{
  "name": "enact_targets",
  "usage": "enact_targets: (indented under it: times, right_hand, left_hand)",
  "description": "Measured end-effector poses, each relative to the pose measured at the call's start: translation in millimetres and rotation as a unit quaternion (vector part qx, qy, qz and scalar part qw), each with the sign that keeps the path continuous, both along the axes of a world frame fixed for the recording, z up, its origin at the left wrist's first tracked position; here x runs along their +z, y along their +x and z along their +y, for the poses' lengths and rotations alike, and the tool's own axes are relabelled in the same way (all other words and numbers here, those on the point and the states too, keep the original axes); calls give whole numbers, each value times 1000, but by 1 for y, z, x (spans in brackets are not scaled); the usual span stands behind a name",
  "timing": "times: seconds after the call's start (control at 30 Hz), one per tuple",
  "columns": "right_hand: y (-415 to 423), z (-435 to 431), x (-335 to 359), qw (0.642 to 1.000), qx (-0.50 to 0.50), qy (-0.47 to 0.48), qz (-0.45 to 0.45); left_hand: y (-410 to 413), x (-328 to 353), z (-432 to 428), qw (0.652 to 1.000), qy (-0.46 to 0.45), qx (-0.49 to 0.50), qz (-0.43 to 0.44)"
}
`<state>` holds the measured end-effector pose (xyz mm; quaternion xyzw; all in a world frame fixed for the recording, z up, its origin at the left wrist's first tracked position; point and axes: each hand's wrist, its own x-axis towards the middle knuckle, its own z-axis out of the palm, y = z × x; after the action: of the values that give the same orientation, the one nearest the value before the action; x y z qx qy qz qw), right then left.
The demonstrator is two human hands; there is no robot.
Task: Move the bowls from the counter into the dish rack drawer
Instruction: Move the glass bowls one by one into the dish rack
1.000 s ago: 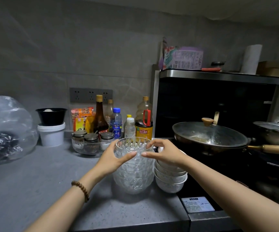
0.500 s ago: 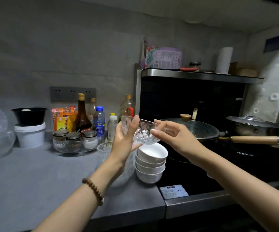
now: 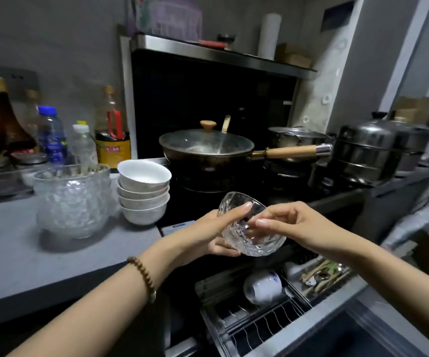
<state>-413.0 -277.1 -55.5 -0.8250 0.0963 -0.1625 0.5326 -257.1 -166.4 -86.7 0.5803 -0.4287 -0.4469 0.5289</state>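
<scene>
A single glass bowl (image 3: 254, 243) is held tilted between both hands, over the open dish rack drawer (image 3: 259, 328). Half a second ago it was held higher, above the white bowls (image 3: 144, 194). The grip of the left hand (image 3: 208, 235) is closed on its near side, thumb underneath, and the fingers of the right hand (image 3: 298, 225) are curled round the far rim. The stack of glass bowls (image 3: 71, 202) and the white bowls are left on the tabletop (image 3: 28, 258), side by side. A white cup (image 3: 262, 286) lies in the drawer.
</scene>
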Motion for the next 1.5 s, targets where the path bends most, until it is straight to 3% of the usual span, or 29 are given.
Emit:
enact_targets:
  times: [0.3, 0.57, 0.73, 0.83, 0.9, 0.97, 1.07, 1.3, 1.5]
  right_hand:
    - [-7, -51, -106, 982, -37, 103, 155]
    - [26, -79, -195, 947, -32, 203, 247]
    - [49, -96, -237, 902, -76, 320, 280]
    - [59, -106, -260, 878, -87, 347, 318]
    - [65, -108, -275, 860, -84, 356, 355]
    - [71, -108, -288, 842, -75, 367, 388]
    - [80, -105, -304, 823, -59, 366, 429]
    - [93, -102, -339, 795, -62, 346, 495]
    - [89, -105, -353, 789, -70, 350, 500]
  left_hand:
    - [4, -120, -53, 987, 146, -72, 9]
    - [20, -218, -73, 973, 230, -1, 36]
    - [33, -261, -75, 970, 240, 36, 13]
    - [42, -278, -68, 980, 185, 60, -47]
    - [48, -284, -59, 977, 155, 51, -138]
    - [52, -293, -52, 955, 151, 11, -256]
    - [57, -317, -45, 922, 168, -26, -348]
    - [51, -330, -34, 886, 190, -51, -420]
    - [49, -333, -34, 884, 183, -44, -427]
